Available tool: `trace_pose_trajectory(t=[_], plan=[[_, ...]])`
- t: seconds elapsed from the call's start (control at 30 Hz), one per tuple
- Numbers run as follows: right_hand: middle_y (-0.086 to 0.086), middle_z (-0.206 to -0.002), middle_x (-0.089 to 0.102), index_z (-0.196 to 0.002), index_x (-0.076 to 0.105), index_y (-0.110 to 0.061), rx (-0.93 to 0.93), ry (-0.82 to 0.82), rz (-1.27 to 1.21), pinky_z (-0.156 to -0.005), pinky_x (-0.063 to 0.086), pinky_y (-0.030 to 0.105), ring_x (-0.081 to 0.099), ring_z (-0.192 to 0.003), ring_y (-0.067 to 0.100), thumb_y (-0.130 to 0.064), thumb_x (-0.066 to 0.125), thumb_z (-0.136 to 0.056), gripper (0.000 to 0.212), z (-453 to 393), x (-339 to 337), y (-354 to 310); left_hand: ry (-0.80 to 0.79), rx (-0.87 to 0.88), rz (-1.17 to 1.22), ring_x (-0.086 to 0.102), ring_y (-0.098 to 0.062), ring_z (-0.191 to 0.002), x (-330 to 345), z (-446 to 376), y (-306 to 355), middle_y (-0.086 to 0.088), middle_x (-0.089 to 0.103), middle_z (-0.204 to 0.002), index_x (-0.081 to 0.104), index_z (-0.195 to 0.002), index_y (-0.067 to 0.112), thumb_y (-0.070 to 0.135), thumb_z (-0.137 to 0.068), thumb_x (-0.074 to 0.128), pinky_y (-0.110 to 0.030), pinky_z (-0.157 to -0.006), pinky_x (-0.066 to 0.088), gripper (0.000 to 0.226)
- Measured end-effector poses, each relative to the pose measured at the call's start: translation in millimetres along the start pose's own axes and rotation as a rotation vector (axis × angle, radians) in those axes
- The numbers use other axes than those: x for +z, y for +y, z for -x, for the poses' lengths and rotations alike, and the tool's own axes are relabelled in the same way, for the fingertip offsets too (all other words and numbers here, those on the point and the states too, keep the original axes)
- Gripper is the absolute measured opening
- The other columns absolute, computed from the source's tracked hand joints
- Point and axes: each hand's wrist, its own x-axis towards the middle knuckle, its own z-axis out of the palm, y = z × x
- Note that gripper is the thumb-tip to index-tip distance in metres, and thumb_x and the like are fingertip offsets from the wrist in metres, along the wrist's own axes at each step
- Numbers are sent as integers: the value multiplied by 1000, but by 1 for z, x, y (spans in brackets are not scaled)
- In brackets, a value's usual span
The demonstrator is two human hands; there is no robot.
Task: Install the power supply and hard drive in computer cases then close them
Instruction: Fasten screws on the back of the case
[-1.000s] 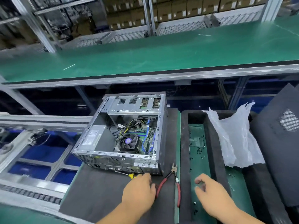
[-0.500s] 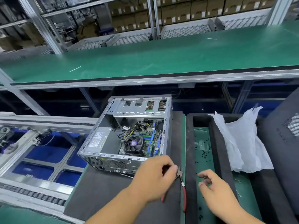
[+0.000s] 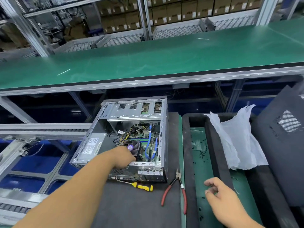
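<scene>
Since the earlier frame the left hand (image 3: 124,157) has left the mat near the pliers and reached forward into the open computer case (image 3: 125,139). Its fingers are hidden inside, near the cooling fan (image 3: 132,148), so whether they grip anything cannot be told. The case lies on its side on a dark mat, open face up, its long axis running away from the person. The power supply (image 3: 91,145) sits in the near left corner, just left of the reaching hand, with cables and the green board to its right. In front of the case lie a yellow screwdriver (image 3: 142,186) and red pliers (image 3: 174,193). Farther right, the right hand (image 3: 220,198) hovers with loosely curled, empty fingers over a tray (image 3: 185,145) dotted with small black screws (image 3: 201,156). A white bag (image 3: 235,140) lies across the tray's far end.
</scene>
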Motion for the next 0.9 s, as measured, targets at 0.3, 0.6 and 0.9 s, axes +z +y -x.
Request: trace_pose_trajectory(t=[0.3, 0.6, 0.9], plan=[[-10, -97, 66, -99, 59, -41, 140, -12, -32, -52, 46, 20, 63, -63, 9, -20, 55, -94, 22, -23, 6, 6, 276, -103, 356, 63, -17, -75, 14, 5, 1, 4, 69, -79, 65, -83, 25, 47, -98, 52, -30, -67, 46, 29], [-3, -88, 68, -96, 63, -37, 122, -101, -101, -48, 48, 25, 55, -55, 12, -19, 55, -97, 20, -27, 34, 9, 734, 284, 751, 62, 0, -80, 45, 37, 86, 23, 67, -90, 68, -96, 35, 27, -93, 65, -21, -71, 45, 9], [-5, -83, 66, -91, 67, -36, 50, -53, -98, -53, 50, 23, 56, -58, 4, -15, 58, -94, 23, -23, 43, 13, 722, 377, 348, 55, -2, -71, 115, 63, 65, 19, 57, -83, 62, -89, 35, 37, -89, 58, -25, -64, 49, 4]])
